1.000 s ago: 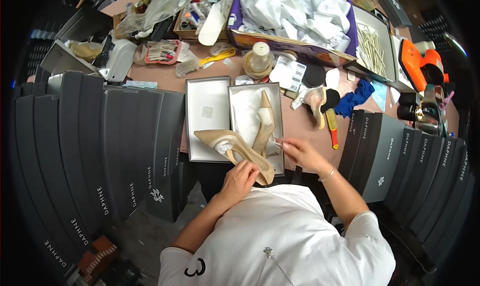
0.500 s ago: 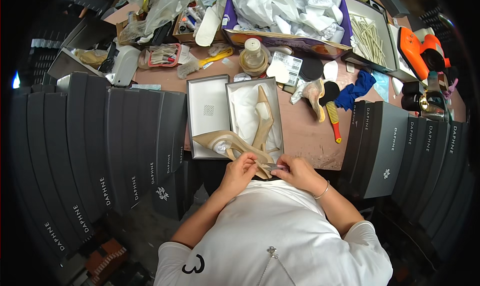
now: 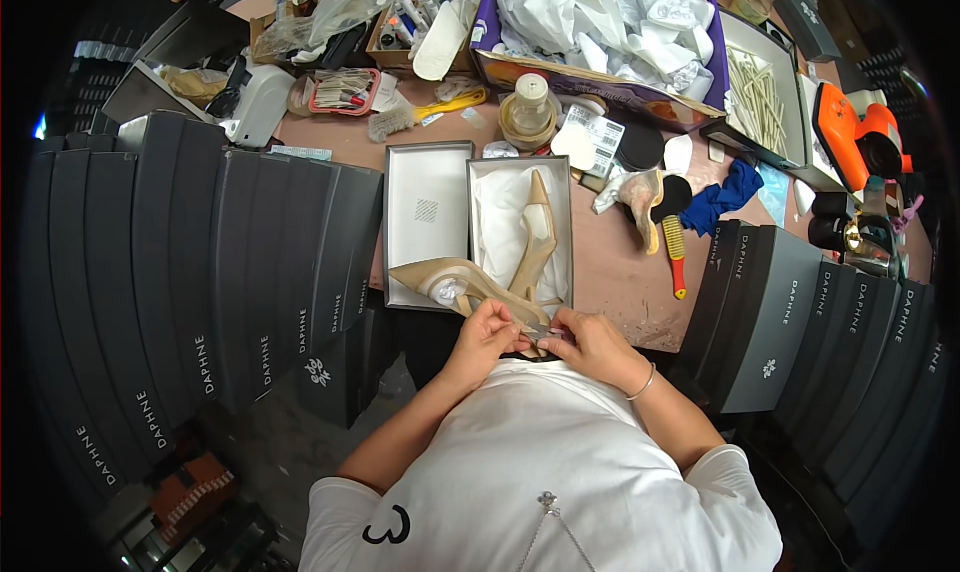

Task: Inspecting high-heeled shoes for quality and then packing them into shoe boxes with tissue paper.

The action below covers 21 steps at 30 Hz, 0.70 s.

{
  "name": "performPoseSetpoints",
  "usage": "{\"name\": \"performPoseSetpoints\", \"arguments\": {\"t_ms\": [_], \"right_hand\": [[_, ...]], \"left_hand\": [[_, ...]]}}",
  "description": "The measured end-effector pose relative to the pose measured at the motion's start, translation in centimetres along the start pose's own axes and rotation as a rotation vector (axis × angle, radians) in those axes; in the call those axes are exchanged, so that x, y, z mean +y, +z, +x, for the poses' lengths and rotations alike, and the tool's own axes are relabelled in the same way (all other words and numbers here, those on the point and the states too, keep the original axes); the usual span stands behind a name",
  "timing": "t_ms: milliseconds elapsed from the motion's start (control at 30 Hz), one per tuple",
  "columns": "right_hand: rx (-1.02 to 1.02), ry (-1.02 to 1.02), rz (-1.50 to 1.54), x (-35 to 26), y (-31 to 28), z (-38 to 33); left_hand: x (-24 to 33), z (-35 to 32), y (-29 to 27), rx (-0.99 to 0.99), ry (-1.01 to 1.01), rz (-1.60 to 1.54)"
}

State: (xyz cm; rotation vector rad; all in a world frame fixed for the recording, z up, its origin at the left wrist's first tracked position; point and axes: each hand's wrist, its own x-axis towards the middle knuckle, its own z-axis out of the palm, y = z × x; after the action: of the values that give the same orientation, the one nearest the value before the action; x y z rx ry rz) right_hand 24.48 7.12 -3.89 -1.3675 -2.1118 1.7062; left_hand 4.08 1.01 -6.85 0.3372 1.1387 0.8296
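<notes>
A beige high-heeled shoe [image 3: 468,278] lies tilted across the near edge of an open grey shoe box [image 3: 571,234], its toe to the left and white stuffing inside it. The thumb and fingers of my left hand [image 3: 484,344] are closed in a pinch on its strap, close to my belly. My right hand [image 3: 600,348] grips what look like small metal scissors [image 3: 541,333], their blades at the strap beside my left fingertips. The pinched end is partly hidden by my fingers. A second beige shoe [image 3: 540,234] rests on white paper in the box.
The box lid [image 3: 425,172] lies left of the box. Dark shoe boxes stand in rows at left [image 3: 250,262] and right [image 3: 775,312]. Beyond are a brush [image 3: 400,120], a glue jar [image 3: 527,122], a blue cloth [image 3: 722,194], a red-yellow-handled brush [image 3: 675,252] and a purple carton [image 3: 600,91].
The whole view has shifted and turned slightly. My left fingers have come closer to the scissors' blades at the strap; the shoes stay in place.
</notes>
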Motion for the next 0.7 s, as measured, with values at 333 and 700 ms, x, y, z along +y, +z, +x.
{"name": "performPoseSetpoints", "arguments": {"t_ms": [333, 700], "right_hand": [[0.000, -0.073, -0.021, -0.09, -0.25, 0.49], [0.019, -0.092, -0.020, 0.40, 0.12, 0.64]], "left_hand": [[0.08, 0.04, -0.05, -0.023, 0.009, -0.007], [-0.05, 0.01, -0.16, -0.005, 0.007, 0.008]]}}
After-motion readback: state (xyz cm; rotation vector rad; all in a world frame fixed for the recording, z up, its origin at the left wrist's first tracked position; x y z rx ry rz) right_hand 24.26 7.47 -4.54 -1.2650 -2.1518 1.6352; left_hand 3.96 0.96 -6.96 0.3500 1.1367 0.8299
